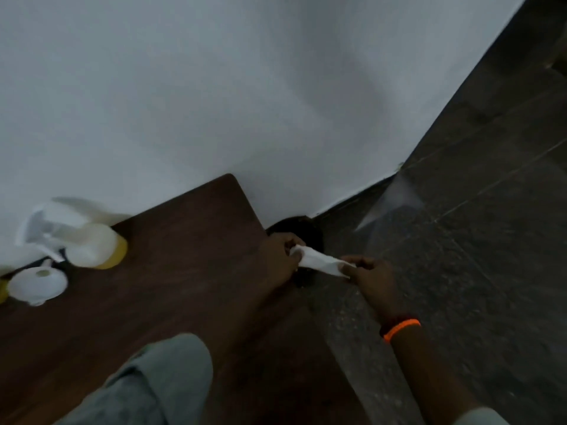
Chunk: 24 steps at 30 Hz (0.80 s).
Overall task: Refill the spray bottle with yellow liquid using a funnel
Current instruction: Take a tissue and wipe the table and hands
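A white spray bottle (89, 240) with yellow liquid at its base stands at the left of the dark wooden table (171, 271), its trigger head blurred against the wall. A white funnel (38, 283) rests in front of it, near the left edge of view. My left hand (280, 260) and my right hand (372, 279) both grip a crumpled white tissue (320, 262), one at each end. They hold it past the table's right edge, above a dark round object (302, 231) on the floor.
A white wall (245, 87) runs behind the table. Dark tiled floor (475, 240) lies to the right. A yellow item (2, 291) peeks in at the far left edge. An orange band (402, 328) circles my right wrist.
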Each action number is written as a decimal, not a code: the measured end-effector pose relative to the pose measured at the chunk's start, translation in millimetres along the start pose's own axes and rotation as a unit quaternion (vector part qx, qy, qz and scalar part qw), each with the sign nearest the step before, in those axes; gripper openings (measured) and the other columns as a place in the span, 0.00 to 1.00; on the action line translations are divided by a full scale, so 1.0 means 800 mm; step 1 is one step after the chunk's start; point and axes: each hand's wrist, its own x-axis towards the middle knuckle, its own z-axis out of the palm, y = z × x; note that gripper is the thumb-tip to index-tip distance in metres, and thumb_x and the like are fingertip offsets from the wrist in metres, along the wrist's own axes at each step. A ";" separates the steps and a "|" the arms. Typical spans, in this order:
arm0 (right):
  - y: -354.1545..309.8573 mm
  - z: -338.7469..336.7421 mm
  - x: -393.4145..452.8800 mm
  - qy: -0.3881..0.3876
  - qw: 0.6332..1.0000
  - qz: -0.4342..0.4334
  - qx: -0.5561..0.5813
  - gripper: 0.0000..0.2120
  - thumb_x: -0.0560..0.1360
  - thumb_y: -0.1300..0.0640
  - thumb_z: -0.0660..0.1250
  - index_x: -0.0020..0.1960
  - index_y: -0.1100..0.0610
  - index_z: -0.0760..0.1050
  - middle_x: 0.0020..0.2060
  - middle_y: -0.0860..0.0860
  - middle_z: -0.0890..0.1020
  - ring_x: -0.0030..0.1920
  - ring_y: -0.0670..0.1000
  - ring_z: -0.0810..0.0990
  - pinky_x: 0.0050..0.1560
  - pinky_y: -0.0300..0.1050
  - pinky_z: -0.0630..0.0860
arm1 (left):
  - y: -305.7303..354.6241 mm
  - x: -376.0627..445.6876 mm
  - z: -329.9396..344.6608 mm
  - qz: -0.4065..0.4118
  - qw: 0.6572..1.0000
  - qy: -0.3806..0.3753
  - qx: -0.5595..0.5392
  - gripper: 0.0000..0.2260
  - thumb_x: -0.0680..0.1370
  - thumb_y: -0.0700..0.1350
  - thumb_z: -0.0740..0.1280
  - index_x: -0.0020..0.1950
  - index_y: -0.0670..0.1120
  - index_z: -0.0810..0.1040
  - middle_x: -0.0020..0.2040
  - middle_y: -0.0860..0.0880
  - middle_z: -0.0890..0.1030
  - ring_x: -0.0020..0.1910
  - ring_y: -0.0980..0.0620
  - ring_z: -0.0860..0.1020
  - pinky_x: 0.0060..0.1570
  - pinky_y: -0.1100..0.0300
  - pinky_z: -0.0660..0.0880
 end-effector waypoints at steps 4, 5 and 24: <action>0.025 0.004 0.096 -0.009 0.999 0.045 -0.012 0.06 0.71 0.65 0.75 0.47 0.58 0.84 0.38 0.57 0.84 0.32 0.44 0.81 0.32 0.32 0.77 | 0.000 0.099 0.021 -0.023 0.998 -0.040 0.042 0.07 0.76 0.38 0.70 0.52 0.42 0.85 0.49 0.43 0.86 0.33 0.53 0.82 0.32 0.69 0.78; 0.034 0.010 0.118 -0.015 0.999 0.050 -0.013 0.06 0.71 0.64 0.76 0.46 0.57 0.84 0.38 0.56 0.85 0.34 0.48 0.82 0.33 0.35 0.79 | -0.004 0.120 0.025 -0.029 0.997 -0.043 0.052 0.08 0.76 0.36 0.70 0.52 0.40 0.86 0.50 0.41 0.86 0.39 0.49 0.84 0.36 0.68 0.77; 0.166 0.148 0.317 -0.096 0.972 0.129 -0.173 0.18 0.71 0.63 0.73 0.60 0.65 0.79 0.55 0.63 0.84 0.56 0.62 0.82 0.59 0.60 0.79 | -0.087 0.292 0.073 -0.181 0.965 -0.121 0.148 0.13 0.82 0.41 0.60 0.64 0.36 0.69 0.64 0.36 0.72 0.52 0.42 0.77 0.44 0.56 0.73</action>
